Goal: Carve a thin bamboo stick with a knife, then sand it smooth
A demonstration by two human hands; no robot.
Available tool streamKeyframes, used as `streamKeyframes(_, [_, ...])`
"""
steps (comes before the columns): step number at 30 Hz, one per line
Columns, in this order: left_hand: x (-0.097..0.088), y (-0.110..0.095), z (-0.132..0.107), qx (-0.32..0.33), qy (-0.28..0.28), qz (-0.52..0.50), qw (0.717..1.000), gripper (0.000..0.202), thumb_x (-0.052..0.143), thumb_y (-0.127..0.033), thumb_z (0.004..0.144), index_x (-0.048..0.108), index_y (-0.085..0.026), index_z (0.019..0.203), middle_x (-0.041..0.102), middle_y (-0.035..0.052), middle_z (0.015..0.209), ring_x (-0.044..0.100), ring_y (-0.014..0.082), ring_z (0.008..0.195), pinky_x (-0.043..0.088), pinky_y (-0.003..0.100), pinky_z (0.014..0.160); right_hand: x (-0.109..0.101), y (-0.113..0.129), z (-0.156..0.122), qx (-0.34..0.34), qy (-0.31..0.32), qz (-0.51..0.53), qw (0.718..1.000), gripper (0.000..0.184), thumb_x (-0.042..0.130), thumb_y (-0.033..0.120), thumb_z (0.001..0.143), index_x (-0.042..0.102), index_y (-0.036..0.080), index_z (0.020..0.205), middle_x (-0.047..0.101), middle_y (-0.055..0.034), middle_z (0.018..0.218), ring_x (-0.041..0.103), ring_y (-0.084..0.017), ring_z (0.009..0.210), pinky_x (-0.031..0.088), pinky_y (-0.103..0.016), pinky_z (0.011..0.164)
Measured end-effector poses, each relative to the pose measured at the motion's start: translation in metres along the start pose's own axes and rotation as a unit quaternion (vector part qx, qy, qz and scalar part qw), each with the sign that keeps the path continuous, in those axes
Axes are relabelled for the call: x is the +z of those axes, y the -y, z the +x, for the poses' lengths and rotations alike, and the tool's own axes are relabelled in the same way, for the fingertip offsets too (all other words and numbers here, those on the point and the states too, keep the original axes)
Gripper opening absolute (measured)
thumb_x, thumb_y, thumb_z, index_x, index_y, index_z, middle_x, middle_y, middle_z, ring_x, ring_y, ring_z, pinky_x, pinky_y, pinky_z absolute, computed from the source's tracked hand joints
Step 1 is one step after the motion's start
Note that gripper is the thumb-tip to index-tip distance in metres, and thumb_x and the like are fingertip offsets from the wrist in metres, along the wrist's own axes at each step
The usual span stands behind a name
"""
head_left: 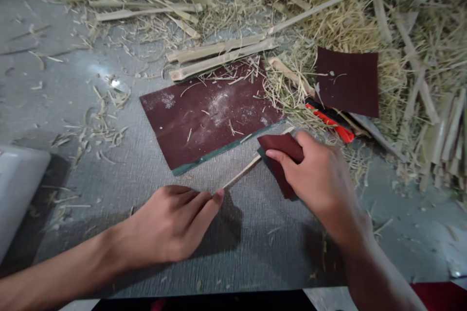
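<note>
Between the fingertips of my left hand (186,221) is one end of a thin pale stick (242,173), which slants up and to the right. My right hand (317,175) pinches a folded piece of dark red sandpaper (281,153). The stick runs beneath or into that fold, and its far tip shows just past it; whether the paper wraps all round it is hidden. Just beyond both hands lies a larger sheet of sandpaper (204,126), dusted with pale powder and shavings, its green backing showing along the near edge.
Split bamboo-like strips (222,58) lie across the sheet's far edge. A heap of shavings (343,14) covers the back right, with a smaller sandpaper piece (348,80) over a red-and-black tool (333,121). More strips (447,136) lie at right. A white object (22,189) stands at left.
</note>
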State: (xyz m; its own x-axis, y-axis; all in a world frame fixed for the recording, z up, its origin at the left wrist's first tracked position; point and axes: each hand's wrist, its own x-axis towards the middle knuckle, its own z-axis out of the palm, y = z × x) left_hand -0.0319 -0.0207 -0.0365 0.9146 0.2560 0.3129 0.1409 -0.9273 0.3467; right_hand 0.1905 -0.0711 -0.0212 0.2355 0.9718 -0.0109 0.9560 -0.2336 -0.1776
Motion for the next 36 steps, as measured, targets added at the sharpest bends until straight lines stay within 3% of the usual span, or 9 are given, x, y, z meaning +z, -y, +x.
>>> streamKeyframes(5, [0.0,0.0,0.0,-0.009,0.011,-0.017,1.0,0.022,0.03,-0.005,0.091,0.051,-0.007,0.095,0.058,0.0012,0.057,0.051,0.0135,0.043,0.045,0.027,0.04,0.002,0.003,-0.003,-0.059,0.058,0.075,0.994,0.027,0.059,0.04,0.084,0.044,0.021,0.072,0.056,0.003,0.058,0.049,-0.012,0.047,0.027,-0.022,0.045])
streamKeyframes(10, [-0.001,0.001,0.002,-0.004,-0.014,-0.006,1.0,0.022,0.029,-0.005,0.09,0.05,-0.007,0.097,0.06,0.0021,0.059,0.055,0.013,0.045,0.046,0.026,0.042,0.002,-0.001,0.001,0.001,-0.01,0.0,1.0,0.03,0.063,0.044,0.078,0.046,0.021,0.069,0.051,0.0029,0.053,0.046,-0.012,0.045,0.026,-0.023,0.044])
streamKeyframes(15, [-0.002,0.001,0.003,-0.01,0.011,-0.021,1.0,0.024,0.027,-0.006,0.092,0.051,-0.009,0.093,0.057,0.0011,0.056,0.052,0.0131,0.043,0.046,0.026,0.042,0.003,0.006,-0.005,-0.091,0.062,0.09,0.99,0.025,0.058,0.038,0.084,0.046,0.02,0.072,0.057,0.003,0.059,0.051,-0.01,0.048,0.029,-0.022,0.044])
streamKeyframes(20, [-0.001,0.001,0.001,-0.002,-0.005,-0.009,1.0,0.022,0.029,-0.005,0.091,0.051,-0.005,0.095,0.061,0.0044,0.061,0.056,0.0149,0.045,0.048,0.028,0.041,0.004,-0.002,0.0,-0.01,-0.017,0.019,1.0,0.031,0.064,0.043,0.078,0.045,0.021,0.068,0.05,0.004,0.051,0.045,-0.011,0.044,0.027,-0.022,0.043])
streamKeyframes(25, [-0.002,0.0,0.001,-0.005,0.006,-0.022,1.0,0.024,0.027,-0.006,0.092,0.051,-0.007,0.094,0.059,0.0022,0.057,0.053,0.0135,0.043,0.047,0.027,0.04,0.003,-0.002,-0.002,-0.088,0.072,0.072,0.991,0.025,0.056,0.039,0.086,0.046,0.021,0.072,0.057,0.0029,0.059,0.051,-0.011,0.05,0.031,-0.022,0.047])
streamKeyframes(30, [-0.002,0.0,0.001,-0.005,-0.004,-0.01,1.0,0.022,0.028,-0.005,0.092,0.05,-0.006,0.094,0.063,0.0048,0.063,0.055,0.0141,0.045,0.048,0.028,0.041,0.003,-0.006,0.0,-0.022,-0.02,-0.002,1.0,0.033,0.063,0.045,0.079,0.043,0.021,0.068,0.047,0.0045,0.05,0.044,-0.011,0.043,0.027,-0.022,0.044])
streamKeyframes(34, [-0.001,0.001,0.002,-0.004,0.015,-0.015,1.0,0.024,0.027,-0.006,0.092,0.051,-0.007,0.095,0.056,0.0004,0.055,0.051,0.0137,0.041,0.045,0.027,0.039,0.006,0.0,-0.004,-0.122,0.037,0.068,0.989,0.026,0.058,0.04,0.085,0.045,0.021,0.072,0.054,0.004,0.056,0.048,-0.01,0.046,0.029,-0.022,0.045])
streamKeyframes(36, [-0.001,0.001,0.002,0.001,0.009,-0.01,1.0,0.023,0.028,-0.006,0.092,0.05,-0.006,0.096,0.057,0.0007,0.055,0.051,0.014,0.042,0.045,0.027,0.039,0.006,-0.001,-0.003,-0.117,0.012,0.057,0.991,0.028,0.059,0.041,0.084,0.043,0.021,0.071,0.05,0.0044,0.054,0.046,-0.01,0.046,0.028,-0.022,0.044])
